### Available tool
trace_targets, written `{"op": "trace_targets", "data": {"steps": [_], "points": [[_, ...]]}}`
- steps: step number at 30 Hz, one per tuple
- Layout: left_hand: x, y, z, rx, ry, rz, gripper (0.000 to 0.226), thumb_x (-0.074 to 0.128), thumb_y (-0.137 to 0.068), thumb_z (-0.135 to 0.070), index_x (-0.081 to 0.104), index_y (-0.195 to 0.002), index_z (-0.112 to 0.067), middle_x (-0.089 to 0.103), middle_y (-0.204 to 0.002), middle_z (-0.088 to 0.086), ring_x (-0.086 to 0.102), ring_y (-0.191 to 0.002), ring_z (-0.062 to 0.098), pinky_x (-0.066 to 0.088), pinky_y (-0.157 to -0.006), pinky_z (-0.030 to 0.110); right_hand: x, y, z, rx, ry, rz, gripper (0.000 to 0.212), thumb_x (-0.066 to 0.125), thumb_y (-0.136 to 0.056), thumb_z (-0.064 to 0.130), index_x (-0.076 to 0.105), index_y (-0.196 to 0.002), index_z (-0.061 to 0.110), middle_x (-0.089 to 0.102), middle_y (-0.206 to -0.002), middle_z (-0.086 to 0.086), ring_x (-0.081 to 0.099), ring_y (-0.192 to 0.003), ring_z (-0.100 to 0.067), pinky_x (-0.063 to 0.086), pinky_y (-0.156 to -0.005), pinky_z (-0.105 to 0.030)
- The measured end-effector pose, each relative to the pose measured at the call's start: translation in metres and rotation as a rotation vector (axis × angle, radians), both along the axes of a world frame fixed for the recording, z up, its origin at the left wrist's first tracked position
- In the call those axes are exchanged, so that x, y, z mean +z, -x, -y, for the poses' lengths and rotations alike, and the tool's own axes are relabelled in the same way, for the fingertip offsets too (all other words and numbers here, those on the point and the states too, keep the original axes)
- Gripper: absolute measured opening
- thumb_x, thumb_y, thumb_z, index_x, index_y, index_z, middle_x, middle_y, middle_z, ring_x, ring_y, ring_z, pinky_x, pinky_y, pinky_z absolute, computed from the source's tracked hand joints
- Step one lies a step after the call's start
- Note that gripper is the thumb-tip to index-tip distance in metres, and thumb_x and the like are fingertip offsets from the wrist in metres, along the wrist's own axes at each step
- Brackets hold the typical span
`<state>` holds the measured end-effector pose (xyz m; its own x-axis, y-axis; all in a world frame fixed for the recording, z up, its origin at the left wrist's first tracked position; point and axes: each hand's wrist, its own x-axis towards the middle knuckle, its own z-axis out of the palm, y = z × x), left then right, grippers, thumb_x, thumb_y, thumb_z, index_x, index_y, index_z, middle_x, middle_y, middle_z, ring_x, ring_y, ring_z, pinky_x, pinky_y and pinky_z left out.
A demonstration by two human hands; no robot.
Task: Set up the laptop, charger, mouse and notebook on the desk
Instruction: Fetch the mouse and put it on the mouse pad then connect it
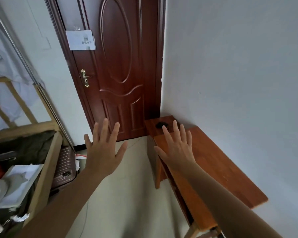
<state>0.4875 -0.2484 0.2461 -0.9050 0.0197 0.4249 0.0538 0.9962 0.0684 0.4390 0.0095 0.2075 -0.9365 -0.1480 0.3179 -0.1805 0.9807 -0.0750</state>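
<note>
Both hands are reaching out ahead, palms down: the left hand (101, 152) is hovering over the pale floor (127, 194) with fingers spread wide and holding nothing, and the right hand (176, 148) is showing the same open, fanned fingers over the far end of the desk (222, 169), though contact with the wood is impossible to call. Filling the right side is the white wall (239, 66), and the dark red door (120, 66) is standing shut straight ahead. That wooden desk is running along the wall, its top showing bare wood. On the left a light wooden frame (45, 169) is leaning into view, with a ribbed suitcase (64, 167) sitting just beside it. Beyond the desk, a lower wooden stand (152, 130) is sitting in the corner by the door. A sheet of paper (80, 40) is hanging on the door above the brass handle (85, 78). Smallest of all, a dark object (161, 125) is lying on the stand, too blurred to say whether it is the mouse.
</note>
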Motion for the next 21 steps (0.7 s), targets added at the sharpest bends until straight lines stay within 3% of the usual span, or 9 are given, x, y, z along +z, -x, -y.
{"op": "trace_targets", "data": {"steps": [10,13,21], "points": [[-0.031,0.252,0.069,-0.082,-0.002,0.093,0.076,0.023,-0.092,-0.066,0.025,-0.155,-0.023,0.016,-0.163,0.017,0.017,-0.147,0.044,0.025,-0.108,0.071,-0.04,0.215,0.042,-0.081,-0.04,0.103,0.08,0.016,-0.09,0.078,0.0,-0.156,0.038,-0.013,-0.167,-0.006,-0.019,-0.151,-0.034,-0.012,-0.118,-0.057],[-0.032,0.316,0.067,-0.147,0.0,0.153,0.077,0.022,-0.092,-0.066,0.023,-0.156,-0.023,0.014,-0.164,0.017,0.015,-0.147,0.044,0.025,-0.109,0.07,-0.045,0.259,0.037,-0.144,-0.037,0.142,0.078,0.018,-0.091,0.077,0.0,-0.156,0.038,-0.01,-0.167,-0.006,-0.018,-0.151,-0.035,-0.014,-0.117,-0.055],[-0.076,0.477,0.029,-0.32,0.058,0.26,0.075,0.02,-0.093,-0.067,0.012,-0.157,-0.028,0.006,-0.166,0.012,0.006,-0.15,0.039,0.018,-0.111,0.069,-0.079,0.375,-0.002,-0.339,0.001,0.243,0.078,0.023,-0.095,0.071,-0.001,-0.158,0.032,-0.01,-0.167,-0.011,-0.011,-0.152,-0.038,-0.001,-0.121,-0.057]]}}
